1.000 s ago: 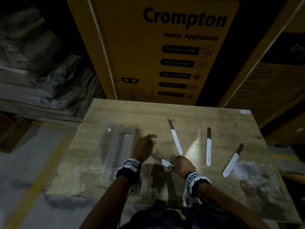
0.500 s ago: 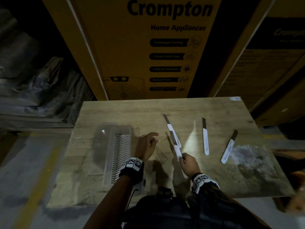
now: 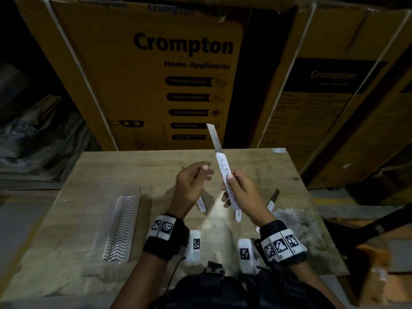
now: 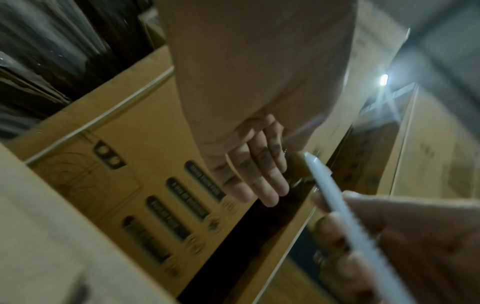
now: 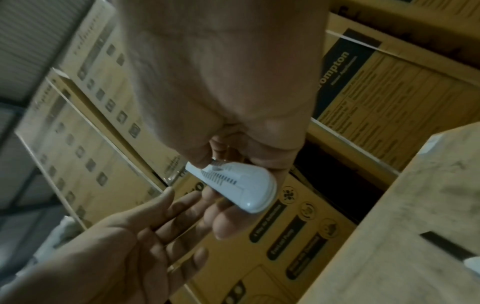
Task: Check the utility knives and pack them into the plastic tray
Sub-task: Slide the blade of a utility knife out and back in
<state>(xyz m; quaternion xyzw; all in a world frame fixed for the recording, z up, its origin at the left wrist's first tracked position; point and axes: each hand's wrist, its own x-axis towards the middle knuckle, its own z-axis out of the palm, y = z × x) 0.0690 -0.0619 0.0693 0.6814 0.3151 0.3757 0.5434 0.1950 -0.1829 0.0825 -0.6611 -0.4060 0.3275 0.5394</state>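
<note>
My right hand (image 3: 243, 190) grips a white utility knife (image 3: 225, 175) by the handle and holds it upright above the table, its steel blade (image 3: 214, 137) slid out and pointing up. The thumb lies on the ribbed slider. The right wrist view shows the knife's rounded butt (image 5: 242, 185) between my fingers. My left hand (image 3: 194, 181) hovers just left of the knife with relaxed fingers, holding nothing. A clear plastic tray (image 3: 120, 226) with a wavy ribbed insert lies at the table's left. Three more knives (image 3: 201, 205) (image 3: 238, 215) (image 3: 272, 200) lie on the table, partly hidden by my hands.
The wooden table (image 3: 133, 166) is backed by tall Crompton cardboard cartons (image 3: 182, 63) close behind its far edge. More cartons (image 3: 330, 85) stand at the right. Wrapped bundles (image 3: 40, 134) are piled at the left. A pale stain (image 3: 296, 221) marks the table's right side.
My right hand has lifted one knife off the table and raised it upright with the blade out. My left hand has risen beside it. The other knives lie where they were.
</note>
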